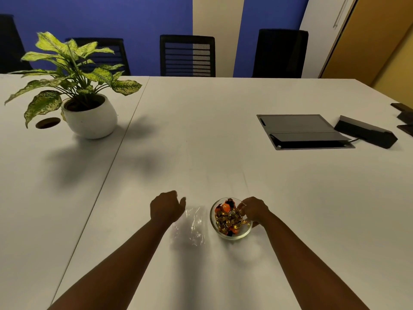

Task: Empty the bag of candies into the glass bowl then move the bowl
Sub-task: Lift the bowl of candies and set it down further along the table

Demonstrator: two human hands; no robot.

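Note:
A small glass bowl stands on the white table near me, filled with gold and orange wrapped candies. My right hand grips the bowl's right rim, fingers over the edge. A clear plastic bag lies flat and empty on the table just left of the bowl. My left hand hovers loosely curled at the bag's upper left corner; whether it touches the bag I cannot tell.
A potted plant in a white pot stands far left beside a round cable hole. An open cable box and a black device sit far right. Black chairs line the far edge.

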